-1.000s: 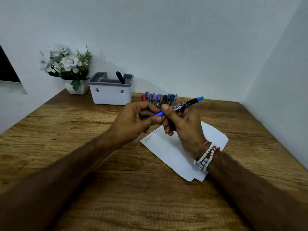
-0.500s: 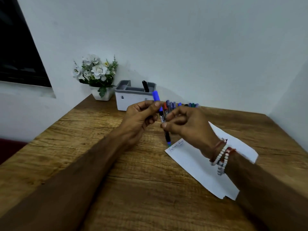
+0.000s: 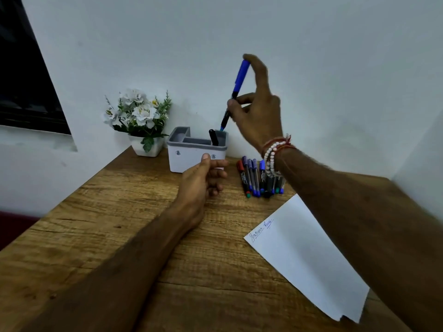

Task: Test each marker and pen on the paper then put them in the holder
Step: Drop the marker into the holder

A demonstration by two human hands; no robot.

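Observation:
My right hand holds a blue-capped marker nearly upright, cap up, its lower end just above the right compartment of the grey-and-white holder. One black marker stands inside that compartment. My left hand rests on the table in front of the holder, thumb against its front wall, fingers curled with nothing seen in them. Several markers and pens lie in a row right of the holder. The white paper with blue handwriting at its near-left corner lies at the right.
A white pot of white flowers stands left of the holder against the wall. The wooden table meets walls at the back and right. A dark window is at the left.
My right hand has lifted the capped marker from in front of me up and over the holder. My left hand let go of the marker and dropped to the holder's front.

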